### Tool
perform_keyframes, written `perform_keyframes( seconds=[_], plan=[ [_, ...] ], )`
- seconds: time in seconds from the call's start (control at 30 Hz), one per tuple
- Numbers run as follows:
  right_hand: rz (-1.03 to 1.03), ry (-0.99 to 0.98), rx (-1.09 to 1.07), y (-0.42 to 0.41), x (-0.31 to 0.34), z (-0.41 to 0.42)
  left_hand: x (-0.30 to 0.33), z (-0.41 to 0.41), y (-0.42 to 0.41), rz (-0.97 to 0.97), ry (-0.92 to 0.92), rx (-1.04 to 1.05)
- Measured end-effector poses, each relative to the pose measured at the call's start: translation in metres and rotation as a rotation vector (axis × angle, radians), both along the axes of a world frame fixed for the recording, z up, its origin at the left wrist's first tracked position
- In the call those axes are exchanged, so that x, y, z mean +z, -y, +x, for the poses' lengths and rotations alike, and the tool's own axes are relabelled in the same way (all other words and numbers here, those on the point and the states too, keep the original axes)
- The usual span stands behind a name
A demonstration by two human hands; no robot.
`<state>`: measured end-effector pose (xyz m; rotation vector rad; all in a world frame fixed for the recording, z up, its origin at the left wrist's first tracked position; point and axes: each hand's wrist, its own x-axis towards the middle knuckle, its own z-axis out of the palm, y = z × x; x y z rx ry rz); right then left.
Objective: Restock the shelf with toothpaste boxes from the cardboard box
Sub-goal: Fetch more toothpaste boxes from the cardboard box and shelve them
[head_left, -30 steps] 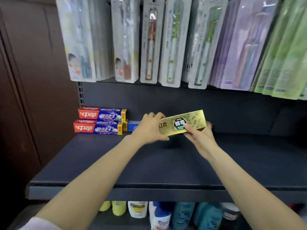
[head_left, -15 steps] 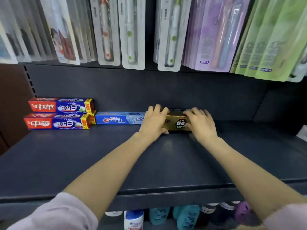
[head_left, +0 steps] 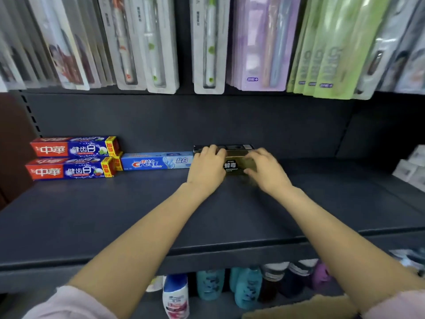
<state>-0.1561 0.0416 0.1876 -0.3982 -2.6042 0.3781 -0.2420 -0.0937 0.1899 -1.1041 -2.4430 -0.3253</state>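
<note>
Dark shelf point(head_left: 115, 215) carries the gold toothpaste box point(head_left: 239, 165) at 12 o'clock, long axis left-right beside the Crest box point(head_left: 156, 161); left hand point(head_left: 207, 168) grasps its left end, right hand point(head_left: 266, 171) its right end.

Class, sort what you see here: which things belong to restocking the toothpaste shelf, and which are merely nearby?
Belongs to the job:
gold toothpaste box, under both hands
left hand
right hand
shelf
blue Crest box
two red-and-blue boxes, stacked
cardboard box, bottom edge

Merely nearby:
toothbrush packs hanging above
bottles on the lower shelf
</note>
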Motion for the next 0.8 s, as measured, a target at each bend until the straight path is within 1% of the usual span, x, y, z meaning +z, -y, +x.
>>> perform_keyframes(
  seconds=[0.07,0.13,0.23,0.3,0.4,0.53,0.63,0.8],
  plan=[
    [-0.068,-0.051,0.038,0.000,0.000,0.026,0.003,0.026,-0.005,0.052,0.018,-0.017],
    [-0.095,-0.065,0.067,-0.004,-0.001,0.060,0.002,0.062,-0.011,0.098,0.078,-0.053],
    [-0.108,-0.033,0.101,-0.013,-0.006,0.114,-0.002,0.121,-0.018,0.199,0.235,-0.110],
    [-0.139,-0.008,0.114,-0.020,-0.010,0.156,-0.009,0.164,-0.024,0.226,0.294,-0.116],
    [-0.209,0.044,0.122,-0.032,-0.020,0.214,-0.026,0.220,-0.035,0.165,0.367,-0.114],
    [-0.190,0.234,0.131,-0.051,-0.047,0.270,-0.058,0.269,-0.056,0.034,0.484,-0.068],
    [-0.213,0.380,0.096,-0.071,-0.080,0.295,-0.084,0.289,-0.073,-0.072,0.567,-0.047],
    [-0.237,0.565,0.025,-0.110,-0.141,0.324,-0.136,0.309,-0.102,-0.180,0.764,-0.022]
  ],
)
